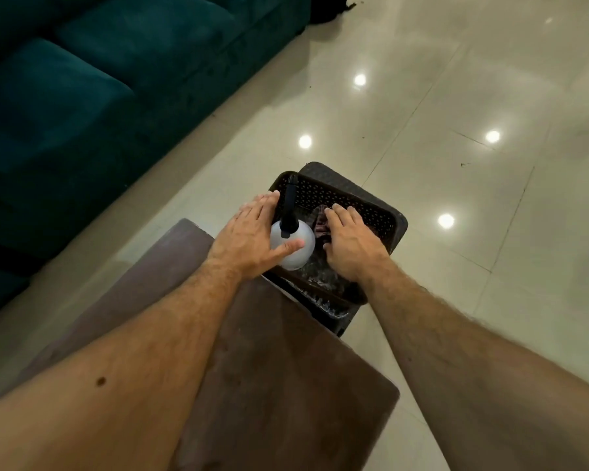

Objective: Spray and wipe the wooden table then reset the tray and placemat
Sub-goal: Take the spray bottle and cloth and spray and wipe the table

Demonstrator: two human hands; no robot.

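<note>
A white spray bottle (pixel 295 244) with a black nozzle is reached for by the left hand (pixel 252 232), whose thumb is laid against the bottle's near side while the straight fingers pass along its far side; a full clasp is not yet seen, so the hand is judged unclenched. The right hand (pixel 349 244) is spread flat, fingers straight, on a dark cloth (pixel 320 222) lying in the perforated dark tray (pixel 354 205). The tray is seen resting on a low dark stool (pixel 400 229) just beyond the far end of the wooden table (pixel 286 368), whose brown top stretches toward the camera beneath both forearms. A teal sofa (pixel 82 96) is seen to the left, across glossy floor tiles (pixel 456 96).

The step in hand appears to be the fetching of bottle and cloth, before any spraying. It is best done if the bottle is closed on around its rounded body and lifted straight up, kept upright, the nozzle clear of the tray wall. The cloth should be gathered in the fingers rather than dragged, so the tray is not shifted on the stool. Whether a placemat lies under the cloth cannot be told.
</note>
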